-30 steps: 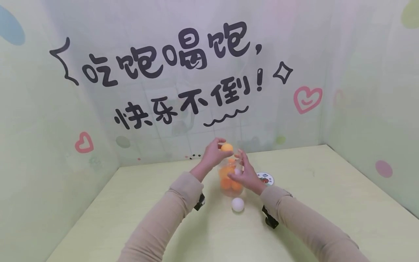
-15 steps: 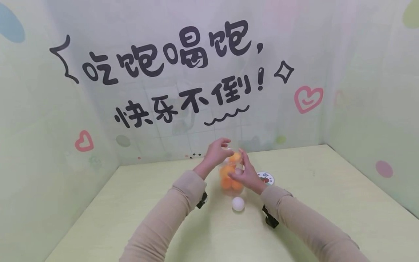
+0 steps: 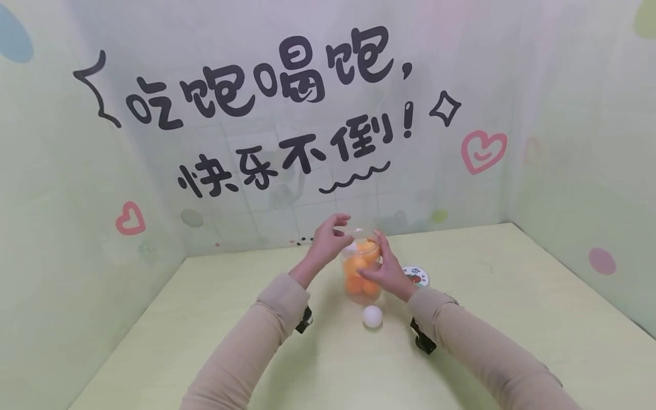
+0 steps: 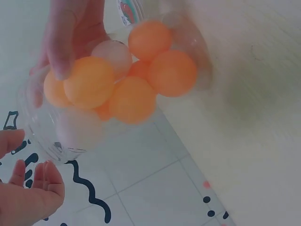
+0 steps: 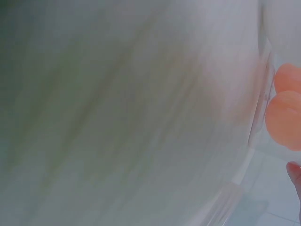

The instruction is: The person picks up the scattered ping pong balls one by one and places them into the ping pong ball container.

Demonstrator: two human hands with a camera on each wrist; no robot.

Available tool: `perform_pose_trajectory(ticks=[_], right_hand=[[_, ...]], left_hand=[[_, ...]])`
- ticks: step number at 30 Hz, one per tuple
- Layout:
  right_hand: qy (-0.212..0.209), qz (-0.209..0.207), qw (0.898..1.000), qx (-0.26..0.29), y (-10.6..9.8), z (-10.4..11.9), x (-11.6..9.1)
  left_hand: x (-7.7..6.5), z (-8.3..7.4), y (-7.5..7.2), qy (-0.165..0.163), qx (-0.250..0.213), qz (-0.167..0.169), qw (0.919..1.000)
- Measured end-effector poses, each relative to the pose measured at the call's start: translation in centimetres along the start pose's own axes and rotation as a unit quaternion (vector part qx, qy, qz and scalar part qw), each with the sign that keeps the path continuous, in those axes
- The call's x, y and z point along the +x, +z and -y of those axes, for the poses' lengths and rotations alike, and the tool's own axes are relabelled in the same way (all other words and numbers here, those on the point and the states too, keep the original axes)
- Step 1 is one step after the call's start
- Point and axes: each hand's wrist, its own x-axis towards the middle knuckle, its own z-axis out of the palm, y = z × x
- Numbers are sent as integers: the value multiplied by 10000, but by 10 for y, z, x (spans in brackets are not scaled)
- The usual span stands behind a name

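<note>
A clear plastic jar [image 3: 365, 298] stands on the table, holding several orange ping-pong balls [image 3: 357, 266] and a few white ones. My right hand [image 3: 386, 269] grips the jar from its right side, thumb in front. Beside the jar's mouth on the left is my left hand [image 3: 328, 240], fingers parted and loosely bent with nothing between them. In the left wrist view, those left fingers [image 4: 47, 181] are just off the jar's rim. A loose white ping-pong ball [image 3: 372, 316] lies in front of the jar. The right wrist view catches orange balls [image 5: 286, 117] only at its edge.
A round white disc with a printed picture [image 3: 416, 275] lies on the pale table [image 3: 492, 319], right of the jar behind the right hand. A back wall [image 3: 246, 57] with black lettering and side walls enclose the table.
An orange ball that my left hand held above the jar has dropped in among the others. The left hand has let go and shifted slightly left; the right hand keeps its grip.
</note>
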Motion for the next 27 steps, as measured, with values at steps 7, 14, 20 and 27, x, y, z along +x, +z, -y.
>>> perform_pose_trajectory(ticks=[7, 14, 20, 27], right_hand=[[114, 51, 9999, 70, -1, 0, 2], [-4, -36, 10000, -37, -2, -24, 9], [84, -24, 9999, -74, -3, -20, 9], [236, 70, 9997, -52, -3, 3, 1]], left_hand=[[-7, 28, 2, 123, -296, -163, 9994], [-17, 54, 14, -2, -812, 199, 9965], [-25, 56, 20, 118, -1202, 294, 9922], [-31, 48, 19, 382, -1369, 290, 9894]])
